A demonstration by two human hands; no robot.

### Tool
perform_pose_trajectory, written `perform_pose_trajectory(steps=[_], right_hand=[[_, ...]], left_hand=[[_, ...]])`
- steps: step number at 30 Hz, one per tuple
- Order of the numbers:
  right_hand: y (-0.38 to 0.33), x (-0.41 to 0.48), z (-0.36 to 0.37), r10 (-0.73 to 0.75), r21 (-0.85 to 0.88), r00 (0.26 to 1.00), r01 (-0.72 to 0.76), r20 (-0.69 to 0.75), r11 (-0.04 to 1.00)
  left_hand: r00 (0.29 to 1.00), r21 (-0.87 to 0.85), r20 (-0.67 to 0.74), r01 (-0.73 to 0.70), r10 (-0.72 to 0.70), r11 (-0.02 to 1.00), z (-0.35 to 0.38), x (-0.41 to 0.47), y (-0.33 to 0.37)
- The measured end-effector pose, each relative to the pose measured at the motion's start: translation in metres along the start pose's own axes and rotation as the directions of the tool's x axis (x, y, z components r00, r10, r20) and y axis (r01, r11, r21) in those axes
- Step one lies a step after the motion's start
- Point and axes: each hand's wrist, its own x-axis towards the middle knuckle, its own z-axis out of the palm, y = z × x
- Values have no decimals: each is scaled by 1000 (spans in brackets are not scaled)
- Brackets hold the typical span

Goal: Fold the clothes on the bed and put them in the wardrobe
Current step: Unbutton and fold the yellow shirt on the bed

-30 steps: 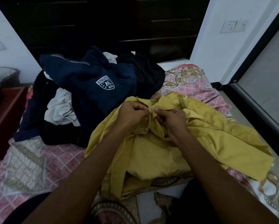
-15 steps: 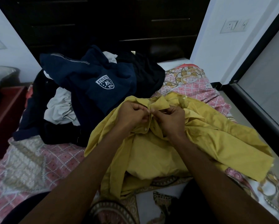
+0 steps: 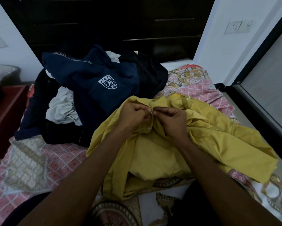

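Your left hand (image 3: 133, 112) and right hand (image 3: 171, 119) meet fingertip to fingertip over the yellow shirt (image 3: 218, 139). Both sets of fingers are curled tight and pinch its front edge just above a small white button (image 3: 148, 128). Compared with a second ago, your right hand has crept a little toward 10 o'clock and the gap between the thumbs has closed; the left hand has barely moved. The shirt lies rumpled on the pink patterned bed (image 3: 39, 160) directly before you, its loose cloth spilling toward 4 o'clock, much as before. At 11 o'clock from your hands the unfolded pile sits unchanged: a navy sweatshirt (image 3: 101, 79) with a white crest on top, a white garment (image 3: 63, 106) at its 8 o'clock and a black garment (image 3: 150, 70) at its 3 o'clock. The dark wardrobe (image 3: 104, 22) stands beyond at 12 o'clock.
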Motion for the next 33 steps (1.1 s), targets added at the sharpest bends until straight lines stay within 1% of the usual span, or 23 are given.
perform_pose_trajectory(steps=[3, 5, 9, 13, 15, 19, 21, 23, 26, 28, 31, 33], right_hand=[[2, -1, 2, -62, -25, 998, 61, -29, 998], [3, -1, 3, -68, -31, 997, 67, -33, 997], [5, 1, 1, -89, -45, 996, 88, -20, 995], [0, 0, 0, -116, -56, 993, 117, 22, 992], [-1, -1, 0, -153, -95, 988, 156, 30, 983], [2, -2, 2, -175, -115, 985, 173, -5, 978], [3, -3, 3, -191, -135, 982, 188, -11, 973], [2, -4, 3, -198, -135, 980, 194, -15, 972], [0, -6, 5, -214, -119, 977, 213, 3, 970], [-1, -5, 5, -211, -123, 977, 208, -11, 970], [-1, -7, 6, -257, -190, 966, 247, -31, 950], [1, -8, 8, -293, -260, 956, 280, -13, 924]], left_hand=[[999, -17, 30, 11, -11, 1000, 0, 0, 1], [998, -34, 56, 31, -29, 999, -2, 0, 3], [986, -152, 128, 127, -107, 980, -6, -2, 4], [988, -168, 138, 92, -69, 982, -6, -2, 4], [992, -114, 123, 46, -32, 992, -4, -3, 3], [994, 69, 63, -93, 88, 993, -2, 2, -3], [980, 209, 45, -197, 192, 958, -2, 3, -8], [950, 322, 38, -305, 309, 896, 0, 2, -11], [916, 363, 3, -375, 402, 853, 1, 0, -15], [912, 357, 9, -386, 410, 850, 2, -1, -14], [951, 232, -26, -293, 307, 927, 4, 0, -13], [966, 213, -37, -244, 258, 946, 5, 2, -13]])
